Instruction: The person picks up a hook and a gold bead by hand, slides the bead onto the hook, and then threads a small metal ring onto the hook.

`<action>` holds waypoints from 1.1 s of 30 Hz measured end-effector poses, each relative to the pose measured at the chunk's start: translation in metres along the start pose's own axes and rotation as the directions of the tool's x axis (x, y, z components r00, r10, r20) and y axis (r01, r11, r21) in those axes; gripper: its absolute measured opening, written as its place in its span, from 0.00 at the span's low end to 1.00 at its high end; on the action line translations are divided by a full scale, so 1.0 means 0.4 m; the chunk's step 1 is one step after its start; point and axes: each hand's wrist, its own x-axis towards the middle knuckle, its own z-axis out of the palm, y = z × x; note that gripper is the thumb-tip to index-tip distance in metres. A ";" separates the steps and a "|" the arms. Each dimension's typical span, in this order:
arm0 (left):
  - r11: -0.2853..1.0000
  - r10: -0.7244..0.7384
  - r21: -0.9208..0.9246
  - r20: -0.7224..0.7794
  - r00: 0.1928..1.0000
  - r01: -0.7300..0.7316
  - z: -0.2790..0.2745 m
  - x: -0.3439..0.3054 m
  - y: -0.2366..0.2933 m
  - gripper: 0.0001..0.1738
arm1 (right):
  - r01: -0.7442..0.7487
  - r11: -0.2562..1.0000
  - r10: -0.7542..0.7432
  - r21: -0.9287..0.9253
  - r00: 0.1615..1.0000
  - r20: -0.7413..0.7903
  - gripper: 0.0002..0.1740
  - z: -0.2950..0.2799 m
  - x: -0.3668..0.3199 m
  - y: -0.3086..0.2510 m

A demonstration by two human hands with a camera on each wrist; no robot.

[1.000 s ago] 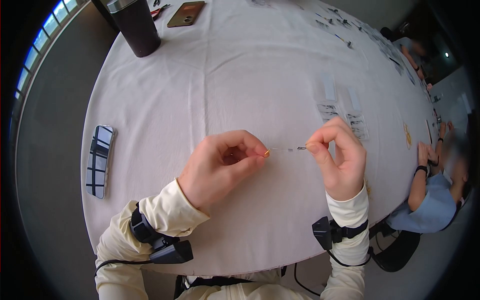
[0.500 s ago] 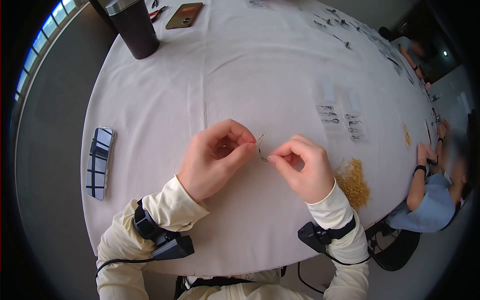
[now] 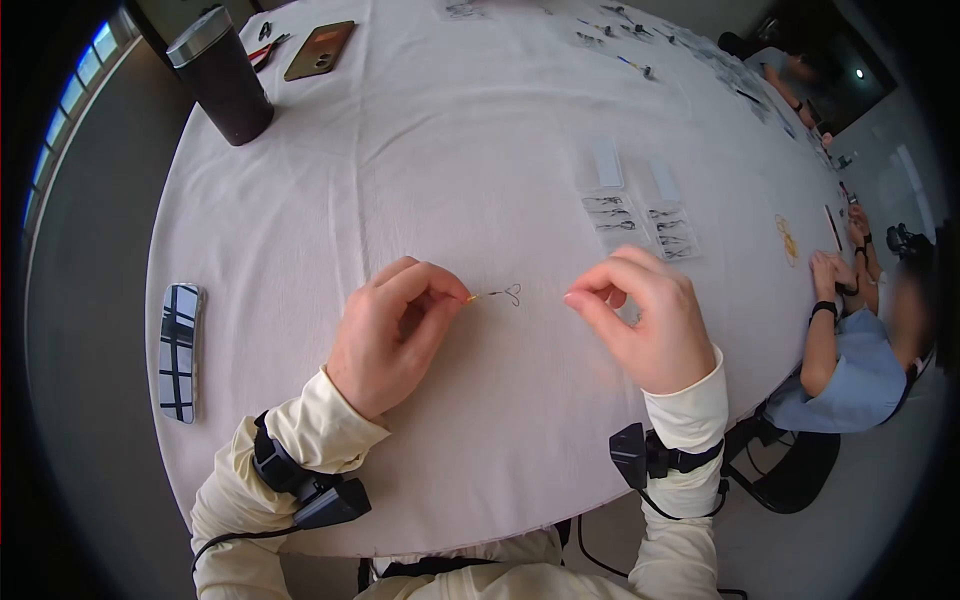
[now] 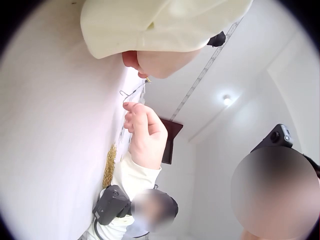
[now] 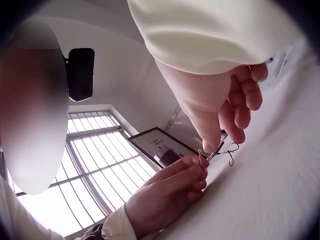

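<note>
My left hand (image 3: 392, 330) pinches a small gold-coloured wire piece (image 3: 473, 298) between thumb and fingertips. From that piece a dark double fish hook (image 3: 514, 295) points right, its two curved ends free above the white cloth. Both bends of the hook also show in the right wrist view, beyond the left fingertips. Apart from the hook, to its right, is my right hand (image 3: 645, 320), its fingers loosely bent, thumb near the index finger, with nothing seen between them. In the left wrist view a heap of gold pieces (image 4: 109, 167) lies by the right forearm; the right hand hides it from the head view.
Clear packets (image 3: 612, 215) with dark hooks lie beyond the right hand. A phone (image 3: 180, 350) rests at the left edge; a dark tumbler (image 3: 225, 85), another phone (image 3: 320, 50) and red-handled pliers (image 3: 268, 50) stand or lie farther back. Another person (image 3: 850, 360) sits at the right.
My right hand has let go of the hook and moved off to the right. The left hand keeps its pinch on the gold piece, and the hook now points right instead of hanging down.
</note>
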 end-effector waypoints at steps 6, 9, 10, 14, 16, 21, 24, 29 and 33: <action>0.996 0.084 -0.009 -0.038 0.996 -0.084 0.001 0.001 -0.007 0.05 | -0.227 0.966 0.209 -0.124 0.968 -0.139 0.03 -0.152 -0.079 0.109; 0.997 0.070 -0.007 -0.026 0.997 -0.070 -0.003 -0.001 -0.006 0.04 | -0.274 0.947 0.255 -0.166 0.959 -0.126 0.04 -0.176 -0.095 0.157; 0.998 0.066 -0.020 -0.023 0.998 -0.067 -0.003 -0.002 -0.007 0.04 | -0.274 0.946 0.262 -0.171 0.961 -0.086 0.05 -0.180 -0.100 0.166; 0.998 0.066 -0.019 -0.018 0.998 -0.067 -0.003 -0.001 -0.008 0.03 | -0.175 0.953 0.180 -0.247 0.984 -0.005 0.06 -0.181 -0.086 0.177; 0.997 0.066 -0.027 -0.015 0.998 -0.067 -0.003 0.000 -0.008 0.03 | -0.068 0.970 0.078 -0.233 0.996 0.032 0.07 -0.161 -0.057 0.167; 0.994 0.100 -0.037 0.009 0.995 -0.100 -0.005 0.003 -0.014 0.03 | 0.065 0.943 -0.078 -0.327 0.997 -0.027 0.06 -0.138 0.044 0.170; 0.985 0.110 -0.130 0.000 0.994 -0.109 0.001 0.000 -0.027 0.03 | 0.061 0.915 -0.094 -0.398 0.993 -0.064 0.05 -0.183 0.075 0.204; 0.988 0.053 -0.147 0.012 0.999 -0.051 -0.003 -0.003 -0.016 0.03 | 0.062 0.954 -0.027 -0.295 0.992 0.119 0.04 -0.179 0.076 0.204; 0.994 0.033 -0.102 0.035 0.999 -0.029 -0.008 -0.004 -0.015 0.02 | 0.173 0.936 -0.142 -0.307 0.983 0.120 0.03 -0.107 0.086 0.190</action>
